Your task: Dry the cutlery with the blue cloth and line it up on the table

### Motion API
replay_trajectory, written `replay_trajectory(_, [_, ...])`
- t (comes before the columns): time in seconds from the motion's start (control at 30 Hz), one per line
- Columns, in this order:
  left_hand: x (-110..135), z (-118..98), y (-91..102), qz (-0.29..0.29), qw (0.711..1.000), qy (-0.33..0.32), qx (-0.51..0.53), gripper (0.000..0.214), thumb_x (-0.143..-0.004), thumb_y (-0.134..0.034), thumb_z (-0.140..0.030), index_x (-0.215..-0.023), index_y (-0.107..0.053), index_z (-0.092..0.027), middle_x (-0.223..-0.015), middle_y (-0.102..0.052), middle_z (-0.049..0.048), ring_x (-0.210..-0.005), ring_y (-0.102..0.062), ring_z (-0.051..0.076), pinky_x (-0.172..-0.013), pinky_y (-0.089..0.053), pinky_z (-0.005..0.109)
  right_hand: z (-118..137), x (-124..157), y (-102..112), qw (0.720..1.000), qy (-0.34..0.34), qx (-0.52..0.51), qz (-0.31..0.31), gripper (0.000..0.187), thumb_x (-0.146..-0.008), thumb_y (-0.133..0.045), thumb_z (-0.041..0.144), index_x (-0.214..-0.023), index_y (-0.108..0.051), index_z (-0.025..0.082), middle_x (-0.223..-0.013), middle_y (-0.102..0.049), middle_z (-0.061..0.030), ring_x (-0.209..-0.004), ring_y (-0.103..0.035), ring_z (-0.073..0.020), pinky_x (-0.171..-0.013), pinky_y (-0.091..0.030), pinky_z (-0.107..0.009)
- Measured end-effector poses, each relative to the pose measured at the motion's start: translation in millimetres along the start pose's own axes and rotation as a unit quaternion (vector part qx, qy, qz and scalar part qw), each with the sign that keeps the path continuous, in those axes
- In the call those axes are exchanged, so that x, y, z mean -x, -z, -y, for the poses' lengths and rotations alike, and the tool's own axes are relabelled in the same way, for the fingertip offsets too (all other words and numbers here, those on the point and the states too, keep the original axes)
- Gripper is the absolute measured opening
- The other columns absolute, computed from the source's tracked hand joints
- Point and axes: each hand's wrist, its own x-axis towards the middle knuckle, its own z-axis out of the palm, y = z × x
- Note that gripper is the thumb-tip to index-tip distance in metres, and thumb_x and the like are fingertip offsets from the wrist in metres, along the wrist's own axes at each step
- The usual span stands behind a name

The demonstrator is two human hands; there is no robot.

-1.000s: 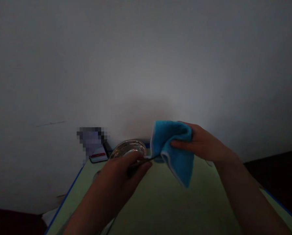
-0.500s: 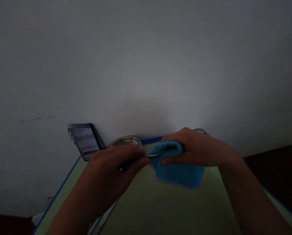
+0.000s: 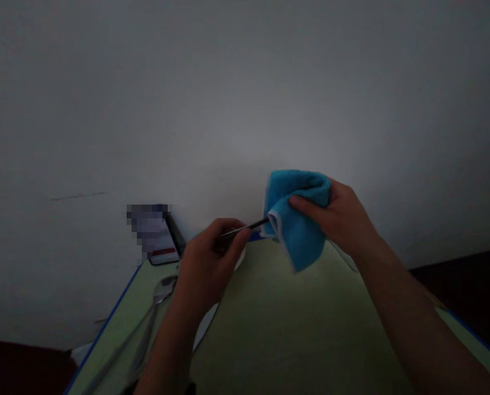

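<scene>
My left hand (image 3: 204,269) pinches a thin metal utensil (image 3: 255,224) between thumb and fingers above the table. The utensil's far end goes into a folded blue cloth (image 3: 305,233), so its kind cannot be made out. My right hand (image 3: 347,219) grips the cloth, thumb on the near side and fingers behind it. Cloth and hand are raised against the wall, and a loose corner of the cloth hangs down.
A phone (image 3: 165,249) leans against the wall (image 3: 245,99) at the table's back left. Long-handled metal cutlery (image 3: 163,288) lies left of my left forearm. A pale curved edge (image 3: 206,326) shows beside that forearm. The table (image 3: 294,329) is pale green with blue edging.
My right hand has lifted the cloth up and slightly right. My left hand has moved up with the utensil, whose shaft shows more. Cutlery on the left has come into view.
</scene>
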Motion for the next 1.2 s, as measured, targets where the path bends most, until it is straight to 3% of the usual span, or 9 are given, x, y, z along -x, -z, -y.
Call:
replay_trajectory(0.07, [-2.7,4.0,-3.8,-0.002,1.0,0.023,-0.013,0.026,-0.082,-0.05,-0.041,-0.09,-0.059,-0.017,-0.072,-0.066,0.0011,-0.064,-0.061,0.014,-0.053,-0.043,0.021,-3.7,-0.2,-5.5,0.999,-0.009,-0.021,-0.033,0.025,-0.071,-0.063,0.039,-0.089,-0.064,0.021,-0.08,-0.066,-0.0006,-0.071,-0.06,-0.0187,-0.062,-0.048,-0.033])
replay_trajectory(0.17, [-4.1,5.9,-0.5,0.008,0.998,0.038,-0.042,0.028,-0.082,-0.048,-0.043,-0.083,-0.058,-0.017,-0.062,-0.061,-0.001,-0.055,-0.056,0.012,-0.047,-0.039,0.02,-6.4,-0.6,-4.2,0.999,-0.033,-0.015,0.013,0.027,-0.071,-0.063,0.039,-0.091,-0.064,0.021,-0.082,-0.067,-0.0014,-0.071,-0.061,-0.0189,-0.062,-0.048,-0.033])
replay_trajectory(0.27, [-3.6,4.9,6.6,0.034,0.998,0.033,-0.038,0.026,-0.081,-0.05,-0.041,-0.077,-0.057,-0.016,-0.054,-0.055,-0.0038,-0.046,-0.048,0.009,-0.042,-0.033,0.017,-4.1,-2.4,5.7,0.985,-0.072,0.022,0.156,0.028,-0.07,-0.064,0.04,-0.091,-0.064,0.021,-0.081,-0.069,-0.0016,-0.068,-0.062,-0.0187,-0.059,-0.048,-0.031])
replay_trajectory(0.4, [-1.9,3.6,13.1,0.063,0.997,-0.024,-0.041,0.024,-0.08,-0.054,-0.037,-0.068,-0.056,-0.016,-0.048,-0.048,-0.0055,-0.042,-0.041,0.007,-0.039,-0.029,0.016,7.8,-2.2,8.5,0.914,-0.056,0.1,0.389,0.023,-0.07,-0.064,0.037,-0.089,-0.065,0.022,-0.078,-0.068,0.0005,-0.067,-0.061,-0.0163,-0.058,-0.045,-0.026])
replay_trajectory(0.53, [0.4,-0.5,17.3,0.055,0.993,-0.081,-0.073,0.03,-0.082,-0.051,-0.035,-0.058,-0.054,-0.016,-0.046,-0.043,-0.0051,-0.042,-0.039,0.006,-0.04,-0.028,0.016,23.0,9.0,-10.7,0.85,0.017,0.19,0.492,0.018,-0.075,-0.058,0.034,-0.087,-0.065,0.022,-0.079,-0.066,-0.0014,-0.071,-0.06,-0.0162,-0.06,-0.041,-0.025])
replay_trajectory(0.7, [-0.7,-6.9,18.3,0.068,0.991,-0.076,-0.081,0.033,-0.082,-0.05,-0.036,-0.055,-0.053,-0.016,-0.045,-0.046,-0.0044,-0.041,-0.041,0.007,-0.039,-0.029,0.017,29.9,17.5,-20.7,0.829,0.033,0.192,0.525,0.027,-0.08,-0.05,0.038,-0.098,-0.062,0.021,-0.084,-0.066,-0.0047,-0.073,-0.061,-0.0171,-0.061,-0.041,-0.026])
replay_trajectory(0.97, [0.6,-4.6,21.7,0.071,0.997,-0.023,-0.02,0.027,-0.078,-0.055,-0.04,-0.061,-0.058,-0.018,-0.04,-0.044,-0.0075,-0.033,-0.037,0.005,-0.033,-0.025,0.015,21.2,3.7,-2.2,0.891,-0.021,0.114,0.439,0.025,-0.071,-0.063,0.04,-0.091,-0.065,0.026,-0.083,-0.067,0.0019,-0.073,-0.061,-0.0159,-0.06,-0.043,-0.024])
replay_trajectory(1.2, [-1.4,0.2,29.6,0.032,0.999,0.004,-0.043,0.026,-0.076,-0.057,-0.04,-0.061,-0.059,-0.019,-0.042,-0.05,-0.0056,-0.037,-0.044,0.008,-0.037,-0.03,0.016,10.5,2.8,13.0,0.884,-0.044,0.068,0.461,0.046,-0.063,-0.07,0.032,-0.108,-0.062,0.028,-0.097,-0.067,0.0016,-0.083,-0.062,-0.0187,-0.065,-0.046,-0.025])
